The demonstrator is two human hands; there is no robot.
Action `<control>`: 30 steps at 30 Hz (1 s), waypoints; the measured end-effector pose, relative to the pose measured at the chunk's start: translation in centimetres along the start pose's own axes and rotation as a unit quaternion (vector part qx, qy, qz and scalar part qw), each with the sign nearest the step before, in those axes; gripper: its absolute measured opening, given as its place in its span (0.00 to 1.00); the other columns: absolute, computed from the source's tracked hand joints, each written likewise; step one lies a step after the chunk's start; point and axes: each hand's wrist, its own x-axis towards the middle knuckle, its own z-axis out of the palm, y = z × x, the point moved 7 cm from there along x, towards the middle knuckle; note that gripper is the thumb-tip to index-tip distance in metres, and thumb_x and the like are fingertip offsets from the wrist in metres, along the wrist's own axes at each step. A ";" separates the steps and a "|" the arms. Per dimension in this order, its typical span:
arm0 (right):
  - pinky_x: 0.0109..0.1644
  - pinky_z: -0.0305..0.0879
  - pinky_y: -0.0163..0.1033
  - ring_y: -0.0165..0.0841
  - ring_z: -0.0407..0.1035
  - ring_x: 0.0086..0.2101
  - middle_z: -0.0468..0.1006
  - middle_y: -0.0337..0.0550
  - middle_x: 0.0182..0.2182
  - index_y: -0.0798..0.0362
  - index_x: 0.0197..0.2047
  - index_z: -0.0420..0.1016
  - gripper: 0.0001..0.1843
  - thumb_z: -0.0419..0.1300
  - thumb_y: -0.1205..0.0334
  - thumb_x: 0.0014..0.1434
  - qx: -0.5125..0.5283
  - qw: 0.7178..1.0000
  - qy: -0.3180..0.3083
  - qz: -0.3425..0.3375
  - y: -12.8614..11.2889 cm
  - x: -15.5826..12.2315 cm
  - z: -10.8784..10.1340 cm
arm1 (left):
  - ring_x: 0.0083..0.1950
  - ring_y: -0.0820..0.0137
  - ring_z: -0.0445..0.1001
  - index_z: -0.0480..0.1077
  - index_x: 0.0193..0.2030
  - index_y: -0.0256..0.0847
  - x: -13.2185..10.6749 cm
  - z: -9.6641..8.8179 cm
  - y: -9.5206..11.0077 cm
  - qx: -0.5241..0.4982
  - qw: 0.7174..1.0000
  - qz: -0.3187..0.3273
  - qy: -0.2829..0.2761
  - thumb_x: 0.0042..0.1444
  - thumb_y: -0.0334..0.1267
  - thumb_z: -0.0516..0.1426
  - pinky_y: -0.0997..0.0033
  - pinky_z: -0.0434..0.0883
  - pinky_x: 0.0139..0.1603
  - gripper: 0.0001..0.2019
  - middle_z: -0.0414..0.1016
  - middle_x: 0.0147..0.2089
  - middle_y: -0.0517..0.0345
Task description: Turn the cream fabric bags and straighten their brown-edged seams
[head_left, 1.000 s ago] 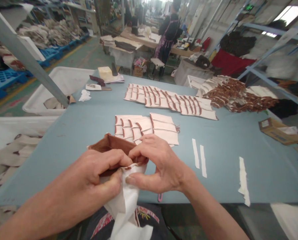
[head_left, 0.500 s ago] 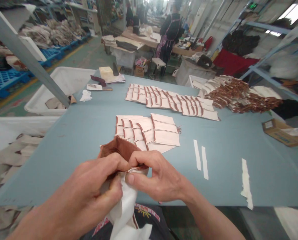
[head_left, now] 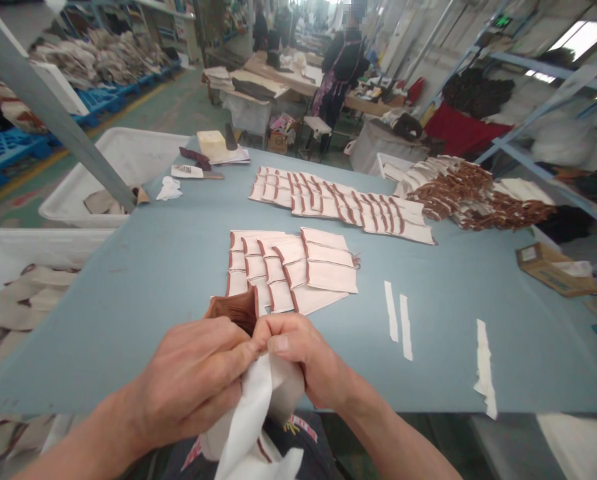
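Close to my body I hold a white fabric piece with a brown lining (head_left: 258, 407). The lining gapes above my knuckles, while white material hangs down toward my lap. My left hand (head_left: 193, 373) is closed on the piece, thumb and forefinger pinching its edge. Right beside it, my right hand (head_left: 303, 357) pinches the same edge, so the fingertips of both hands nearly meet. What lies under the fingertips is hidden. Just beyond the hands, overlapping off-white panels with brown edging (head_left: 293, 270) lie fanned on the blue-grey table (head_left: 128, 333).
A longer row of similar panels (head_left: 338, 203) lies farther back. White strips (head_left: 405, 327) rest at right, near a cardboard box (head_left: 553, 267). A brown-and-white pile (head_left: 468, 190) occupies the back right corner. White bins (head_left: 103, 167) stand left of the table. A person (head_left: 335, 73) stands in the background.
Both hands have shifted slightly with the fabric piece. The brown lining's opening has narrowed and dropped a little, and the right thumb now lies higher over the edge.
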 end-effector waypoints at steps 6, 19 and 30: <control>0.26 0.50 0.30 0.25 0.52 0.23 0.63 0.29 0.21 0.50 0.28 0.68 0.07 0.62 0.59 0.49 -0.109 0.994 0.020 -0.002 -2.3 -0.6 0.8 | 0.33 0.64 0.79 0.66 0.64 0.52 -0.4 0.3 0.1 -0.014 1.000 -0.004 0.016 0.68 0.25 0.53 0.65 0.73 0.38 0.22 0.84 0.38 0.56; 0.27 0.56 0.32 0.25 0.58 0.20 0.66 0.29 0.20 0.48 0.28 0.66 0.04 0.55 0.68 0.51 -0.447 0.830 0.101 -0.318 -6.6 -4.2 2.3 | 0.31 0.70 0.72 0.69 0.37 0.46 1.8 -1.2 1.0 -0.039 0.990 -0.040 -0.130 0.79 0.33 0.51 0.71 0.66 0.35 0.15 0.75 0.31 0.65; 0.28 0.56 0.32 0.25 0.61 0.21 0.69 0.30 0.21 0.49 0.29 0.69 0.05 0.56 0.69 0.51 -0.450 0.830 0.095 -0.316 -6.0 -4.4 1.8 | 0.29 0.71 0.68 0.67 0.34 0.44 2.7 -1.2 0.0 -0.119 0.974 -0.067 -0.178 0.81 0.57 0.48 0.71 0.61 0.30 0.26 0.72 0.31 0.64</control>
